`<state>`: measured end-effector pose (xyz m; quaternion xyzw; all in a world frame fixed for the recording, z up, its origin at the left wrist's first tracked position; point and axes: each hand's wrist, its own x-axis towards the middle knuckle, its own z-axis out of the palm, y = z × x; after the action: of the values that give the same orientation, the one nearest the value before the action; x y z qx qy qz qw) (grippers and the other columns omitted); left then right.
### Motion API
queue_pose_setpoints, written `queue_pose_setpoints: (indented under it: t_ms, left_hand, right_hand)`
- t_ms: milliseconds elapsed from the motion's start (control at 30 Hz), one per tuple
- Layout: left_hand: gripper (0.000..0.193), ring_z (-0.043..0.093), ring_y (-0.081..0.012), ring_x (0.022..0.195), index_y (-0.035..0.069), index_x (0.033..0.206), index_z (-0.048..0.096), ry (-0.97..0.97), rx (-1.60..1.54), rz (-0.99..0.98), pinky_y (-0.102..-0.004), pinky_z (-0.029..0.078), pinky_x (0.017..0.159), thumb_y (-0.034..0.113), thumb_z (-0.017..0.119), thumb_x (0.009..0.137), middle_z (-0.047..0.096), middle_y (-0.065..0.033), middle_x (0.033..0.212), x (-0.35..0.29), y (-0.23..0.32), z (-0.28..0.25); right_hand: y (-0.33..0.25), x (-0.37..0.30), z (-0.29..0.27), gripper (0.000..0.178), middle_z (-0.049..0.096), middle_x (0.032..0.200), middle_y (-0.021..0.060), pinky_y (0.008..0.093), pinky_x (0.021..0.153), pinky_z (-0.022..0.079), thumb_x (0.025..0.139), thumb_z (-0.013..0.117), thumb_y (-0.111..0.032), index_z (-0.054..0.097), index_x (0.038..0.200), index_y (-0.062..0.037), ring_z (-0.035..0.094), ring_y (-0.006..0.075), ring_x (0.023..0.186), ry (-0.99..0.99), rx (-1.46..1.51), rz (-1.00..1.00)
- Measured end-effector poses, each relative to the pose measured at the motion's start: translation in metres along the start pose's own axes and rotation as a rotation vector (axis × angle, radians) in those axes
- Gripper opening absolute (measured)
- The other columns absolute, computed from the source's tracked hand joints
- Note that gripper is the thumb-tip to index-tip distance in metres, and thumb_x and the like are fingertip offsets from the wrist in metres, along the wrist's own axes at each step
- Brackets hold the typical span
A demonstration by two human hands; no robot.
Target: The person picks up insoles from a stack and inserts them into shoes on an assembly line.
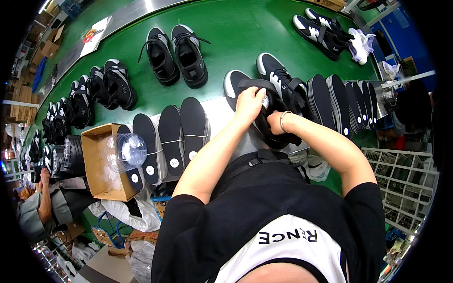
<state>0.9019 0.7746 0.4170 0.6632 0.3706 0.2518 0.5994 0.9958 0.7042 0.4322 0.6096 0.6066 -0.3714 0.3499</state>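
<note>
A black sneaker with a light grey toe point(231, 84) is tilted at the table's near edge, in front of my body. My left hand point(250, 104) is closed on its upper, by the strap and tongue. My right hand point(276, 122), with a bracelet at the wrist, reaches into the shoe's opening; its fingertips are hidden inside. A round pale label shows in the shoe between my hands. Just beyond to the right stands a matching sneaker point(272, 66), laced and apart from my hands.
Bundled black insoles point(171, 137) lie left of my arms, with more insole stacks point(321, 101) to the right. A cardboard box point(100, 177) holds clear plastic pieces. Other sneakers point(188, 56) stand across the green table point(245, 28). A co-worker's arm point(45, 200) is at far left; a white wire rack point(401, 184) stands right.
</note>
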Motion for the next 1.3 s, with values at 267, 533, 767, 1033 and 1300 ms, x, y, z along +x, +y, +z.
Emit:
queue_pose_setpoints:
  t_ms: [267,533,767,1033,1300]
  left_hand:
    - [0.028,0.053,-0.0115,0.073,-0.004,0.091,0.059,-0.005,0.005,-0.037,-0.0259,0.041,0.068,0.021,0.052,0.080,0.062,-0.0076,0.080,0.003,-0.007,-0.002]
    - [0.033,0.058,-0.0310,0.069,-0.004,0.080,0.057,0.052,-0.014,0.048,-0.0356,0.043,0.063,0.028,0.051,0.079,0.058,-0.0212,0.072,0.003,-0.017,0.001]
    - [0.034,0.058,-0.0316,0.068,-0.005,0.079,0.057,0.036,0.038,0.051,-0.0358,0.042,0.063,0.029,0.051,0.079,0.057,-0.0215,0.071,0.001,-0.012,-0.001]
    - [0.033,0.059,-0.0297,0.075,-0.002,0.084,0.058,0.015,-0.042,0.032,-0.0340,0.044,0.066,0.029,0.050,0.079,0.059,-0.0197,0.076,-0.007,-0.010,-0.003]
    - [0.029,0.058,-0.0325,0.070,0.003,0.088,0.058,0.042,0.147,0.072,-0.0371,0.044,0.065,0.029,0.048,0.081,0.060,-0.0164,0.073,-0.021,0.012,-0.002]
  right_hand:
    - [-0.025,-0.022,-0.012,0.024,0.060,0.102,0.0076,0.0288,0.078,0.046,0.078,0.050,-0.012,0.062,0.099,-0.0073,0.057,0.0201,0.096,0.117,0.031,0.236]
    - [-0.018,-0.058,-0.010,0.025,0.062,0.090,0.0166,0.0407,0.084,0.040,0.069,0.050,-0.009,0.064,0.090,-0.0036,0.058,0.0252,0.093,0.052,0.013,0.022]
    - [-0.014,-0.056,0.003,0.044,0.057,0.104,0.0171,0.0537,0.096,0.017,0.075,0.046,-0.018,0.047,0.113,0.0031,0.053,0.0262,0.101,-0.178,-0.009,-0.004]
    - [0.013,-0.044,0.015,0.049,0.055,0.102,0.0145,0.0273,0.081,0.041,0.080,0.055,-0.038,0.052,0.104,0.0048,0.053,0.0162,0.090,0.310,1.586,-0.279]
    - [0.005,-0.028,0.021,0.019,0.055,0.063,0.0017,0.0226,0.057,0.040,0.078,0.061,-0.022,0.055,0.072,-0.0046,0.050,0.0109,0.055,0.560,1.846,-0.114]
